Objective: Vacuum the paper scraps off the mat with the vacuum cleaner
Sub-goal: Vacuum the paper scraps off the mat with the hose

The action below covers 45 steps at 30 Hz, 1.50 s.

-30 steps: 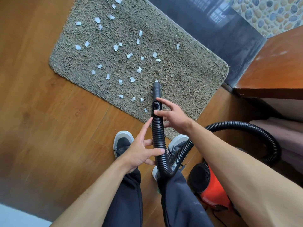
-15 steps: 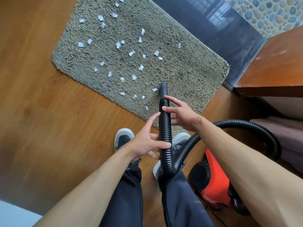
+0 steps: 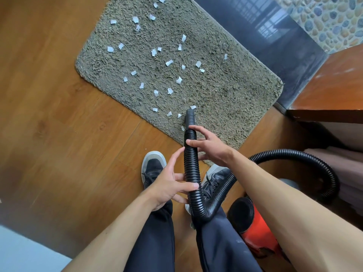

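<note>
A shaggy mat [image 3: 225, 91] is laid on the wooden floor [image 3: 59, 124], and the red vacuum cleaner [image 3: 257, 232] is stood by the right leg. Its black hose [image 3: 191, 161] is pinched between thumb and fingers by the left hand [image 3: 167, 185] and, further along, the right hand [image 3: 212, 148]. The nozzle [image 3: 190, 116] is held at the mat's near edge, among scattered paper scraps [image 3: 169, 62].
</note>
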Tool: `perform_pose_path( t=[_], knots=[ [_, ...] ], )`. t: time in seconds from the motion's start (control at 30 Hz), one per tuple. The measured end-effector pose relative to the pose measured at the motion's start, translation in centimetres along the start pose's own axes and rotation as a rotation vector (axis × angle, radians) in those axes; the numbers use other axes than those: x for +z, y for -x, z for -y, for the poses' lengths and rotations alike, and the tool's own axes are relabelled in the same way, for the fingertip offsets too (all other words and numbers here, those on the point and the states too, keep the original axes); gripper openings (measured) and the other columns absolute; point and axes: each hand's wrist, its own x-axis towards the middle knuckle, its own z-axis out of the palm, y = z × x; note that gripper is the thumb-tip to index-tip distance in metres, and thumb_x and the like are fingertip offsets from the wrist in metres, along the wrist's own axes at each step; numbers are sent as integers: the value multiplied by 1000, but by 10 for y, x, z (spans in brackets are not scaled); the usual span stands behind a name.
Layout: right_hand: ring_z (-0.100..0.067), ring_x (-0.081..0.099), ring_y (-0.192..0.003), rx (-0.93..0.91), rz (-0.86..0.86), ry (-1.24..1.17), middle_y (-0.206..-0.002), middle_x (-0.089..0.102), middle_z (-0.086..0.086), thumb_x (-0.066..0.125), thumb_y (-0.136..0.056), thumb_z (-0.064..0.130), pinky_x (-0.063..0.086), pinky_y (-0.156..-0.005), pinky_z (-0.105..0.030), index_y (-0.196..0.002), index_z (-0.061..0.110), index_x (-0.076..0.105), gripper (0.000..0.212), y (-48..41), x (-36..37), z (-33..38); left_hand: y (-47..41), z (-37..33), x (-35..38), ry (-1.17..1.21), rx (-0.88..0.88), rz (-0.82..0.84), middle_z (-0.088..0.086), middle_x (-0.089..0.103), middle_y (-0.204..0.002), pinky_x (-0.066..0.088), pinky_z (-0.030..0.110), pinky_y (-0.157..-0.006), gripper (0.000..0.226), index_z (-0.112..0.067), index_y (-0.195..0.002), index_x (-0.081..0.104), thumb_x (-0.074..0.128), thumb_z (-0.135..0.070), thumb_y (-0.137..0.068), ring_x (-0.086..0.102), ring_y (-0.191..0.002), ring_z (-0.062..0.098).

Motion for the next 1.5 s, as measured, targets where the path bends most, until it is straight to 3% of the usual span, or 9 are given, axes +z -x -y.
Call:
perform_pose_path(
  t=[0.13,0.37,0.8,1.07,1.23,1.37,1.5],
  knots=[
    [-18,68,-77,-63,-41,29,-106,59,-14,65,-90,2,56,-59,-32,-139,26,48,57,-2,9,0,3,5,0,34,22,-51,15,71,-110,54,66,-84,101,-68,-136,30,76,3,-82,72,-99,33],
    [-22,70,-86,-51,-99,-30,-113,61,-19,67,-89,4,57,-63,-35,-142,28,46,61,-4,7,-8,1,2,-2,-7,-5,-36,15,71,-112,56,64,-81,103,-65,-140,27,76,3,-81,73,-99,32],
    [-18,70,-79,-54,-124,-36,-106,65,-12,65,-91,4,56,-63,-36,-142,28,46,60,-2,-4,-3,-10,-10,5,-59,-20,-19,7,76,-104,61,50,-74,104,-65,-141,24,77,1,-81,75,-94,25],
    [-24,68,-79,63,-80,-57,-107,70,-15,66,-90,3,56,-60,-35,-141,28,48,59,16,-6,-16,6,8,17,2,-29,7,9,76,-100,60,53,-80,105,-63,-141,27,78,5,-78,73,-99,24],
    [-23,67,-80,106,-79,-33,-113,69,-16,67,-90,5,56,-61,-33,-141,28,49,59,19,4,-21,16,17,16,37,-13,-14,16,73,-107,57,60,-83,105,-65,-137,31,79,6,-76,72,-101,30],
    [-20,68,-74,122,-56,24,-112,69,-14,66,-90,6,57,-60,-35,-141,28,48,59,17,18,-18,23,26,9,105,9,-31,12,74,-103,60,52,-78,104,-67,-135,34,78,7,-76,73,-97,27],
    [-20,67,-75,122,-39,83,-118,66,-16,66,-89,6,57,-59,-34,-142,28,48,60,12,33,-13,27,35,2,158,15,-51,16,73,-104,56,33,-57,107,-62,-142,29,77,8,-78,72,-83,25]
  ],
)
